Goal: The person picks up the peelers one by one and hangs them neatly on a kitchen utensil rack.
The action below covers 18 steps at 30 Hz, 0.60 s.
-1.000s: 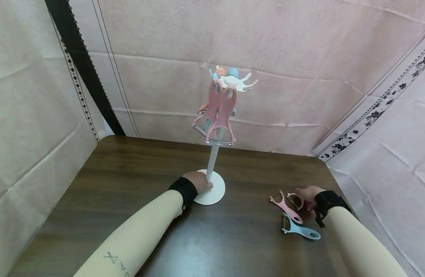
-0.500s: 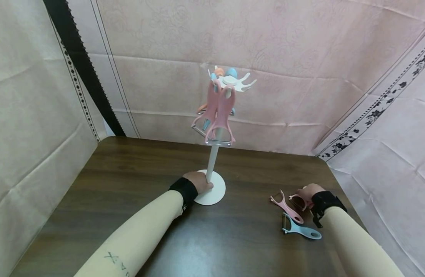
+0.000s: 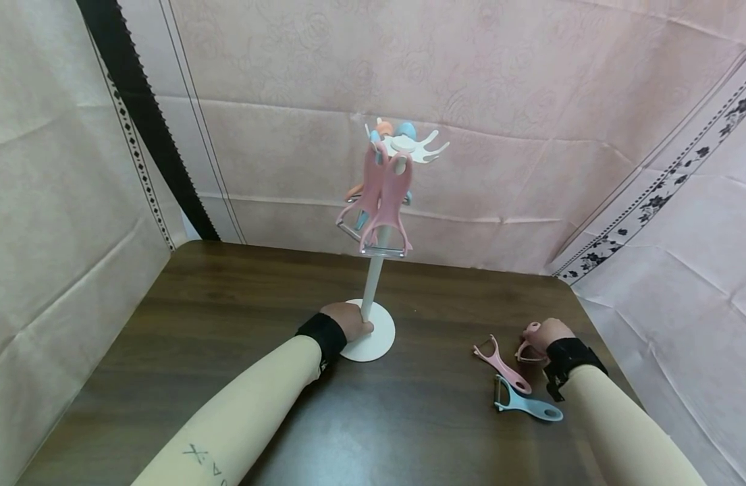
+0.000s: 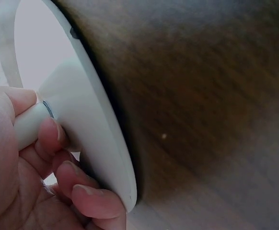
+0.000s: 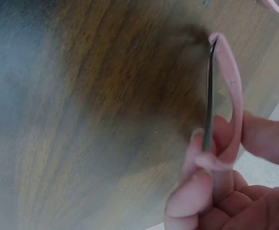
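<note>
Dark wood-grain table [image 3: 439, 425], glossy near the front, near edge out of frame. Pale cloth walls it in: far cloth [image 3: 275, 135], left cloth [image 3: 50, 202], right cloth [image 3: 701, 324] with floral border. Black strip [image 3: 143, 101] runs down the far-left corner.

White stand [image 3: 375, 278] upright, center-far; left hand [image 3: 346, 320] grips its pole just above the base. Two pink peelers [image 3: 393, 192] hang on its near side; orange and blue ones behind are mostly hidden, can't count them.

Right hand [image 3: 555, 332] holds a pink peeler [image 5: 233, 84] at table right; fingers cover its handle. Second pink peeler [image 3: 508, 370] and blue peeler [image 3: 527, 404] lie left of that hand, contact between them unclear. Both forearms cut off at bottom.
</note>
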Each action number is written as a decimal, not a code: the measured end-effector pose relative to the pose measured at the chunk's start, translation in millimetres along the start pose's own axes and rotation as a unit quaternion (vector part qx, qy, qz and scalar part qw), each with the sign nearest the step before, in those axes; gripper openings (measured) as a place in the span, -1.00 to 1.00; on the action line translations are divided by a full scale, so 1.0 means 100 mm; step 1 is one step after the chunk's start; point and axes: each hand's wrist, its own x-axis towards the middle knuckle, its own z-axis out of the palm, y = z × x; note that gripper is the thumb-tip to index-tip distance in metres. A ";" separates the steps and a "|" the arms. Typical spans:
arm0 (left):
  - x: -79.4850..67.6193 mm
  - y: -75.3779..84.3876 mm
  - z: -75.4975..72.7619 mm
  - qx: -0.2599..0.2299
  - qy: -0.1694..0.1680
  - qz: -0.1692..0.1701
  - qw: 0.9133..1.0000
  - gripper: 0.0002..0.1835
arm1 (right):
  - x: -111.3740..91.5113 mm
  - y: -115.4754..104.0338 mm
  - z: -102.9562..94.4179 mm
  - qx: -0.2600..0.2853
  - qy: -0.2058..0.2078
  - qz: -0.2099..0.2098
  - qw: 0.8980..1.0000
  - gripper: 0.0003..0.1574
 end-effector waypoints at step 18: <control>0.02 -0.02 0.02 -0.014 0.002 -0.003 1.000 -0.65 | -0.08 -0.36 -0.09 0.007 0.112 -0.081 0.990 -0.32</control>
